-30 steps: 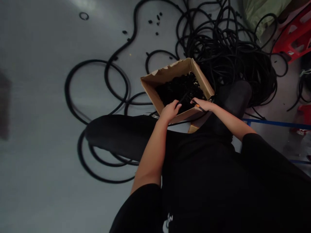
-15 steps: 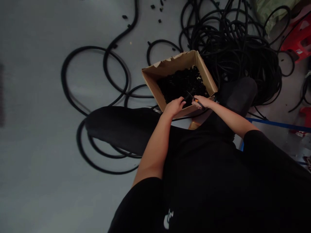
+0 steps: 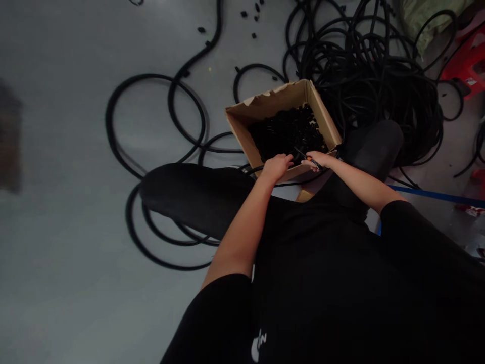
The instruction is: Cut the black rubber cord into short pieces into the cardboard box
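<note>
My right hand (image 3: 318, 158) is closed around scissors (image 3: 302, 153) with orange and black on the handles, the blades pointing left over an open cardboard box (image 3: 238, 129). Just left of the blades, my left hand (image 3: 278, 167) grips a black hose (image 3: 256, 170), which runs over the near left side of the box. The hose's end by the blades is hard to make out against the dark contents. Inside the box lie many small black pieces (image 3: 280, 129).
A large tangle of black hose (image 3: 371, 76) lies beyond and right of the box. Loose loops (image 3: 109, 119) spread on the grey floor at left, around my bent leg (image 3: 189, 197). At right are a red plastic stool (image 3: 464, 65) and a pale green sack (image 3: 432, 23).
The view has shifted slightly. Both hands stay at the box's near edge. The dark length that stuck out past my left hand's fingers towards the scissors is less visible now.
</note>
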